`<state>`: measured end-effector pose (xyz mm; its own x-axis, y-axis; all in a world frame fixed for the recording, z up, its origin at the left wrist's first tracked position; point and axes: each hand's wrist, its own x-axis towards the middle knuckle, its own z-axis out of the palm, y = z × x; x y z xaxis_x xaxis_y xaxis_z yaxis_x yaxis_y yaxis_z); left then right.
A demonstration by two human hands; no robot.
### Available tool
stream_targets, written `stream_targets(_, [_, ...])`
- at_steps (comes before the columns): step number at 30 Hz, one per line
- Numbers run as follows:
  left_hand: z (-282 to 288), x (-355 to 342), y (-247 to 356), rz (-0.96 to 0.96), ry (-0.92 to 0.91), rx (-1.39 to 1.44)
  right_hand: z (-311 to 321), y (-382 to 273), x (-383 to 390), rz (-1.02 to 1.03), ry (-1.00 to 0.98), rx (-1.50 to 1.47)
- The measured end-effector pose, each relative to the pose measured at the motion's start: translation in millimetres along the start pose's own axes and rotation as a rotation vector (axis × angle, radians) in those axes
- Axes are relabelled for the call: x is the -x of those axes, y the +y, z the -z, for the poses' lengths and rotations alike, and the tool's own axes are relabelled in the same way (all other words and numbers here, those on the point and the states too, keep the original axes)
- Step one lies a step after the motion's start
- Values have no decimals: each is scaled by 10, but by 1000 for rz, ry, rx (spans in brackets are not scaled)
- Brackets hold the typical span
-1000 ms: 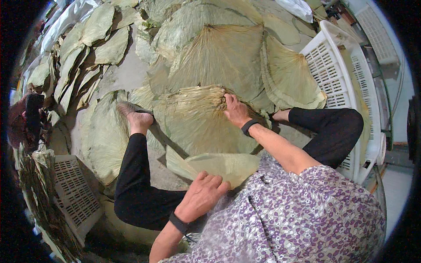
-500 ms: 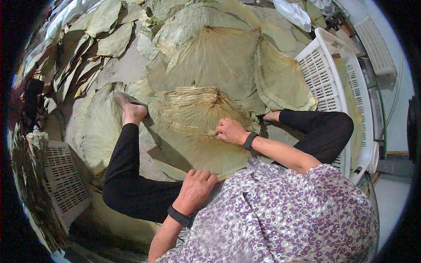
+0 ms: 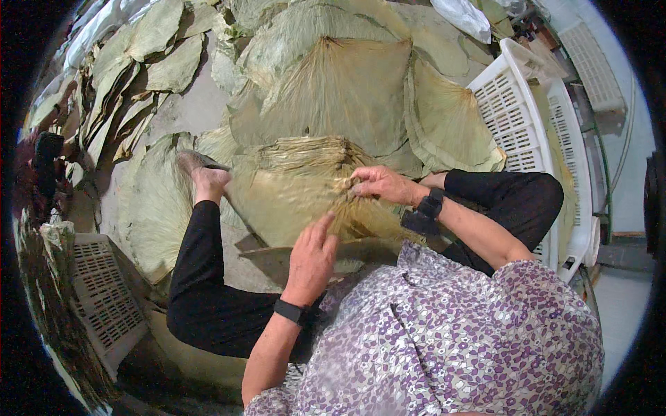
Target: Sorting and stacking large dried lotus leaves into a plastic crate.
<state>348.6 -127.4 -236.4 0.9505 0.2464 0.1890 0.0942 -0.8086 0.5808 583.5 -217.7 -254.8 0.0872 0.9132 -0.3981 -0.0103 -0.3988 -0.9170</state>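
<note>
A stack of folded dried lotus leaves [image 3: 298,158], yellow-green with veins fanning out, lies between my legs. My right hand [image 3: 388,186] pinches the top dried lotus leaf [image 3: 277,201] close to its brown stem centre, at the right part of the stack. That leaf bulges up toward me, and its near edge is lifted and curled. Over its near side is my left hand [image 3: 312,260], its fingers stretched out and pointing away from me. I cannot tell whether the left fingertips touch the leaf.
Loose dried leaves [image 3: 173,69] cover the floor on the far left, and wide flat ones [image 3: 340,90] lie beyond the stack. A white plastic basket [image 3: 510,111] stands on the right. Another basket [image 3: 107,291] is at the left beside a leaf bundle [image 3: 41,305].
My left hand has moved forward from near my lap, its fingers straightening. My right hand has shifted slightly farther away and right. The top leaf's near edge has risen and curled.
</note>
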Motion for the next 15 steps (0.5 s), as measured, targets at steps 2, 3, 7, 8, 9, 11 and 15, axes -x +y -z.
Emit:
stream_targets(2, [-37,-31,-76,1,50,6,-147,25,33,-124,-82,-193])
stream_targets(3, [-40,-45,-97,3,79,5,-167,22,23,-145,-111,-240])
stream_targets(7, [10,-78,-61,-6,46,-36,-238,-36,-4,-242,-216,-373])
stream_targets(8, [-5,-79,-71,0,48,-15,-232,3,-24,-264,-227,-392])
stream_targets(9, [-15,-81,-81,5,53,6,-223,37,-40,-287,-238,-409])
stream_targets(11, [-22,-86,-88,-10,37,3,-210,194,-67,-328,-218,-500])
stream_targets(15, [-4,-96,-81,-66,-3,-41,-327,266,-27,-369,-88,-731])
